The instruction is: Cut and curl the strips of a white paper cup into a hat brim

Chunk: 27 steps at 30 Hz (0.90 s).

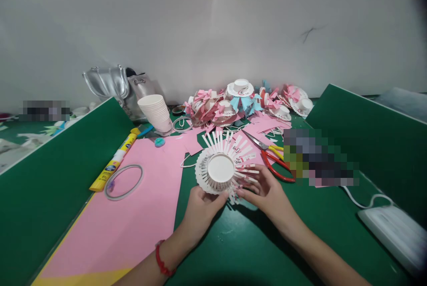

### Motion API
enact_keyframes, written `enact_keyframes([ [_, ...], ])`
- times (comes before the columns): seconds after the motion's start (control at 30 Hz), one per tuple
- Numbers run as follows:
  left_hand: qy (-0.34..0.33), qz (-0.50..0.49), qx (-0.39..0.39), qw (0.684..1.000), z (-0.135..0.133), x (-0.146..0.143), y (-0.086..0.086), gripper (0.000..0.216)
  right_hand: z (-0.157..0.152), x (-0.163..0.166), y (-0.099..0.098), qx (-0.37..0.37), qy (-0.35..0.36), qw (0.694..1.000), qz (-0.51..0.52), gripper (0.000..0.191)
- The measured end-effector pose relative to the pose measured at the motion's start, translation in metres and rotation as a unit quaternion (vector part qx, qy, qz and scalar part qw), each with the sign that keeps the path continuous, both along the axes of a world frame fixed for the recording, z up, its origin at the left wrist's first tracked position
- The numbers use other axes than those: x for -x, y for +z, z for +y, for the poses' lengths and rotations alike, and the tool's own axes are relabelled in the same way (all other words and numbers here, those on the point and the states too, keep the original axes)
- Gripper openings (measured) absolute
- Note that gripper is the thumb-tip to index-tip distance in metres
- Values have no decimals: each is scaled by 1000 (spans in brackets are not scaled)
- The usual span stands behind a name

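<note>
A white paper cup (220,170) stands upside down on the green table (253,246), its wall cut into many thin strips that fan outward. My left hand (202,208) grips the curled strips at the cup's lower left edge. My right hand (265,190) pinches strips on the cup's right side, fingers closed on them. A red cord circles my left wrist.
A large pink paper sheet (126,215) lies at left with a tape ring (123,181) and a yellow glue tube (115,161). Red-and-yellow scissors (271,155), a stack of paper cups (156,111), finished pink paper hats (247,101), a silver bag (120,83) and a face mask (393,228) surround the work spot.
</note>
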State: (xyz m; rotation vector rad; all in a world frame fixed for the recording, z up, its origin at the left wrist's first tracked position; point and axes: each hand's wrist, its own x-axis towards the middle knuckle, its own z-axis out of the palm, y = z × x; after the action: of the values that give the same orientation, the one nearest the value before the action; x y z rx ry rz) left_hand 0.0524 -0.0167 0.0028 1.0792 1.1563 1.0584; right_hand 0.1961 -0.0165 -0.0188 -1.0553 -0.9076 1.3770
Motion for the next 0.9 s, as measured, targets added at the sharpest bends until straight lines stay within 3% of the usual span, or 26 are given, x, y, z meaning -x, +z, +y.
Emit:
enact_keyframes([
  [0.17, -23, 10, -17, 1000, -1, 0, 0, 25, -4, 8, -2, 74, 27, 993, 83, 56],
  [0.47, -28, 38, -21, 999, -2, -2, 0, 25, -10, 11, -2, 19, 11, 997, 68, 43],
  [0.7, -7, 40, -21, 999, -3, -3, -2, 25, -11, 13, -1, 22, -15, 998, 51, 39],
  [0.9, -32, 35, -29, 998, -2, -1, 0, 25, -10, 11, 0, 33, 12, 997, 66, 42],
])
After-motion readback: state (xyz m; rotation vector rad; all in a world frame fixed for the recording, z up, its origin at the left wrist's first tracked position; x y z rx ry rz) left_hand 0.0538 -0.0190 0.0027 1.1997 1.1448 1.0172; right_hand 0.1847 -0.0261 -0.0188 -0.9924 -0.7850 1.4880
